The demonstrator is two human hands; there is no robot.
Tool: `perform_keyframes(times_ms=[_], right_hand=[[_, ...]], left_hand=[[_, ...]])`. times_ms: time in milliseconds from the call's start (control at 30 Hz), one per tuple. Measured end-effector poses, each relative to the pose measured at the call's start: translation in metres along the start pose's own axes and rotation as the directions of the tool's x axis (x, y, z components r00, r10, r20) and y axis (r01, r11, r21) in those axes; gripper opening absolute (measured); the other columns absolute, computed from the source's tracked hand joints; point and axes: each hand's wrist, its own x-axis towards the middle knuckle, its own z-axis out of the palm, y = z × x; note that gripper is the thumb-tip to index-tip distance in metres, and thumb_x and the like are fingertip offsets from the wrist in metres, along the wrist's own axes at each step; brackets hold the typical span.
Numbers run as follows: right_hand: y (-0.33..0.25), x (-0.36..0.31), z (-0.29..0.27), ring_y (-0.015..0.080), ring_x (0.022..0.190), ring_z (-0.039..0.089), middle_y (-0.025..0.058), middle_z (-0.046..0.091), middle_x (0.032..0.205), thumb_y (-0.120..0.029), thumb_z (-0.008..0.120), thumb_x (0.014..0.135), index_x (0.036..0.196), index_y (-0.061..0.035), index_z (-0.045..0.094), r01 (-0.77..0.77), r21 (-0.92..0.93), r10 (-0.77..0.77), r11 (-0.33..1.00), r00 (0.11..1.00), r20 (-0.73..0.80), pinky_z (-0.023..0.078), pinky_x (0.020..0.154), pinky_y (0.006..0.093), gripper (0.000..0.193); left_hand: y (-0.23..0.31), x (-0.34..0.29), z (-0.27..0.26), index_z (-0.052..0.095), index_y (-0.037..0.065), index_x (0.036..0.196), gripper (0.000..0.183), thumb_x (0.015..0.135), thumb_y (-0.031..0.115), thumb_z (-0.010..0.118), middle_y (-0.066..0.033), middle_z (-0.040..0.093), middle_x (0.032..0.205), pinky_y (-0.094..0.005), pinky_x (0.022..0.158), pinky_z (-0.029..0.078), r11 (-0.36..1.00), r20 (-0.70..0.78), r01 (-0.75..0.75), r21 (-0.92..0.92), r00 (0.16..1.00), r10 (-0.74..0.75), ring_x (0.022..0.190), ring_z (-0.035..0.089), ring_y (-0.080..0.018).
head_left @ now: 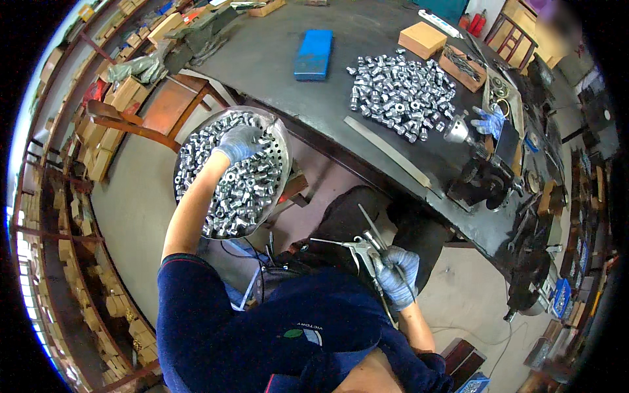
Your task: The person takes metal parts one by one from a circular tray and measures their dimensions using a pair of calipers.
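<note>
My left hand [239,144], in a grey glove, reaches into a round metal basin [284,141] with holes along its wall. Shiny metal fittings [246,190] fill the basin. The fingers curl down among them and their tips are hidden, so I cannot make out a grip. In front of my body, my right hand [398,272], also gloved, is closed around an air blow gun [362,249] whose thin nozzle points left. A slim dark rod, perhaps a file [372,226], sticks up from the same hand.
On the dark workbench [275,78] lie a heap of similar fittings [403,95], a blue case [314,56], a flat metal bar [386,150] and a wooden box [422,39]. A vise [485,180] stands at its right edge. A wooden chair [170,108] is beyond the basin.
</note>
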Motion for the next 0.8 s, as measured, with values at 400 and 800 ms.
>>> perform_keyframes(times_ms=[400, 800], right_hand=[[0.005, -0.008, 0.005, 0.0222, 0.044, 0.046, 0.0092, 0.046, 0.052, -0.009, 0.074, 0.068, 0.054, -0.0079, 0.046, -0.062, 0.135, 0.064, 0.989, 0.998, -0.007, 0.037, 0.045, 0.0299, 0.031], [-0.011, 0.009, 0.005, 0.0244, 0.047, 0.051, 0.007, 0.048, 0.053, -0.014, 0.078, 0.065, 0.055, -0.0108, 0.047, 0.069, 0.064, -0.071, 0.996, 0.997, 0.02, 0.041, 0.046, 0.0315, 0.033]], left_hand=[[-0.027, 0.046, 0.057, 0.066, 0.009, 0.095, 0.033, 0.072, 0.031, 0.06, -0.017, 0.065, 0.098, -0.0415, 0.081, 0.049, 0.964, 0.02, 0.124, 0.237, 0.991, -0.132, 0.094, 0.062, -0.0329], [0.134, -0.078, -0.002, 0.06, -0.002, 0.109, 0.029, 0.086, 0.014, 0.064, -0.0069, 0.064, 0.099, -0.028, 0.083, 0.048, 0.268, 0.024, -0.065, -0.961, 0.948, 0.318, 0.085, 0.062, -0.0147]])
